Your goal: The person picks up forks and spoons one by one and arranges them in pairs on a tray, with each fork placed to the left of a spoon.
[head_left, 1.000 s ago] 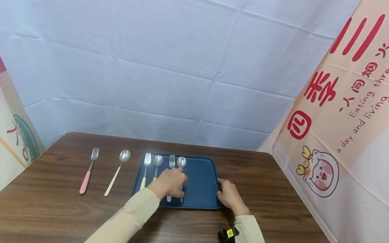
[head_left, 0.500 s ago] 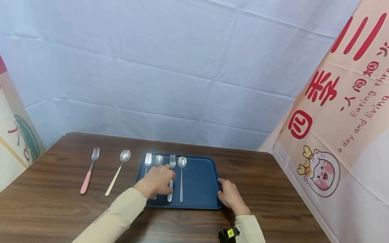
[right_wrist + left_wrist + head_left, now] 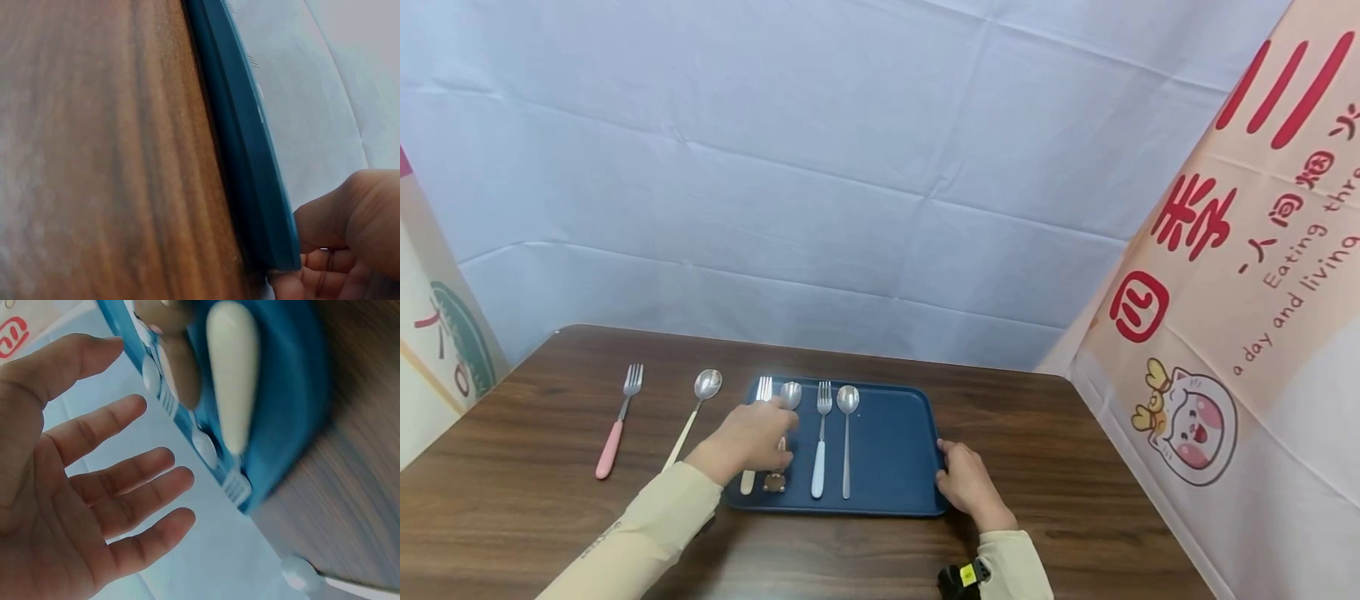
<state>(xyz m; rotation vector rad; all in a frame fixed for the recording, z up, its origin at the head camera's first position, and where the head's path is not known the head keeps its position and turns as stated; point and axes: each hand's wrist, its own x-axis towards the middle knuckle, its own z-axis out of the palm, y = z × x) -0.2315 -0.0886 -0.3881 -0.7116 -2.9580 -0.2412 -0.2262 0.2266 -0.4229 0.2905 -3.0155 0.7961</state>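
In the head view my left hand (image 3: 748, 440) hovers over the left part of the dark blue tray (image 3: 895, 454), holding nothing. The left wrist view shows its fingers spread apart, near a cream-handled fork (image 3: 232, 375) and a spoon with a brown bear-shaped handle (image 3: 180, 370). Further right on the tray lie a fork with a pale blue handle (image 3: 818, 471) and an all-metal spoon (image 3: 847, 450). With its thumb at the rim and fingertips beneath, my right hand (image 3: 968, 483) grips the tray's right edge. My left hand partly covers the cream-handled fork and bear spoon in the head view.
Left of the tray, a pink-handled fork (image 3: 612, 442) and a spoon with a cream handle (image 3: 707, 385) lie on the brown wooden table (image 3: 535, 492). A pale cloth (image 3: 775, 208) hangs behind the table, and a printed banner (image 3: 1247, 275) is at the right.
My left hand has moved left across the tray, from the metal spoon past the pale blue fork to the bear spoon and cream-handled fork. The right hand stays on the tray's edge.
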